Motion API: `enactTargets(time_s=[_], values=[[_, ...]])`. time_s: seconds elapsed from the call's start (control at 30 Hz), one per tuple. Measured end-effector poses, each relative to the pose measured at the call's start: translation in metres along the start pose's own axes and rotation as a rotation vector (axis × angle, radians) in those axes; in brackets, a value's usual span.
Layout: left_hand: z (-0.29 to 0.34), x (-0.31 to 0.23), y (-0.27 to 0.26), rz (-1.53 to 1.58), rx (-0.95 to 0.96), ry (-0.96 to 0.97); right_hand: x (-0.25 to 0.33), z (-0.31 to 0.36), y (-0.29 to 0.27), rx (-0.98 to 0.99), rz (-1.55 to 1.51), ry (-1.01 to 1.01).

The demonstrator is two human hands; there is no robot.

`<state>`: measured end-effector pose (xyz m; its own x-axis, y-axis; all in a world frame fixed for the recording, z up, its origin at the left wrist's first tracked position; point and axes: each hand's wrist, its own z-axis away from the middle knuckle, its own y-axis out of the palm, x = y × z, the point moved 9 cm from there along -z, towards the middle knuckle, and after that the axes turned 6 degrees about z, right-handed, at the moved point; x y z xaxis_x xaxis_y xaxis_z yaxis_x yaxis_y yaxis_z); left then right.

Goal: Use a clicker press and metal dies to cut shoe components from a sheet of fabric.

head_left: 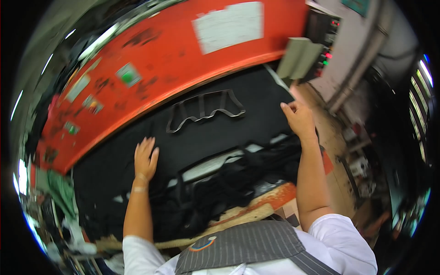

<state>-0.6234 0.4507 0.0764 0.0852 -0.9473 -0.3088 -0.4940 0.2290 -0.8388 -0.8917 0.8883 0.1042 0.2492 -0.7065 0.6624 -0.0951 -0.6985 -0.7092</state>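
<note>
A wide sheet of black fabric (270,121) covers the work surface in front of me. On it lies a thin metal cutting die (201,110), a strip outline with a wavy near edge and inner dividers. My left hand (145,158) is open at the fabric's left part, fingers extended and thumb apart, nothing in it. Beyond the die, at the fabric's right edge, my right hand (300,118) has its fingers drawn in toward the thumb. Whatever they may pinch is too small and smeared to make out. Neither hand touches the die.
An orange machine beam (160,50) spans the far side, with a white paper sheet (229,25) on it. At the far right stands a control box (323,46) with lit buttons. Cut black fabric scraps (220,183) heap along the near edge. Green cloth (62,192) hangs at left.
</note>
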Motion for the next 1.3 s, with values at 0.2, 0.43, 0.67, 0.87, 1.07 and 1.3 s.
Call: enactTargets(time_s=[0.2, 0.43, 0.67, 0.87, 1.07, 1.3], values=[[0.018, 0.106, 0.029, -0.251, 0.245, -0.53, 0.154, 0.016, 0.169, 0.364, 0.425, -0.503], [0.06, 0.03, -0.007, -0.018, -0.159, -0.173, 0.15, -0.007, 0.205, 0.087, 0.494, -0.725], [0.103, 0.025, -0.001, 0.041, -0.31, -0.269, 0.194, 0.069, 0.196, 0.163, 0.344, -0.827], [0.111, 0.026, -0.009, 0.064, -0.349, -0.26, 0.204, 0.104, 0.198, 0.214, 0.358, -0.832], [0.11, 0.027, -0.007, 0.082, -0.375, -0.287, 0.188, 0.103, 0.205, 0.298, 0.184, -0.844], [0.11, 0.025, -0.01, 0.061, -0.438, -0.341, 0.105, 0.071, 0.202, 0.424, 0.249, -0.543]])
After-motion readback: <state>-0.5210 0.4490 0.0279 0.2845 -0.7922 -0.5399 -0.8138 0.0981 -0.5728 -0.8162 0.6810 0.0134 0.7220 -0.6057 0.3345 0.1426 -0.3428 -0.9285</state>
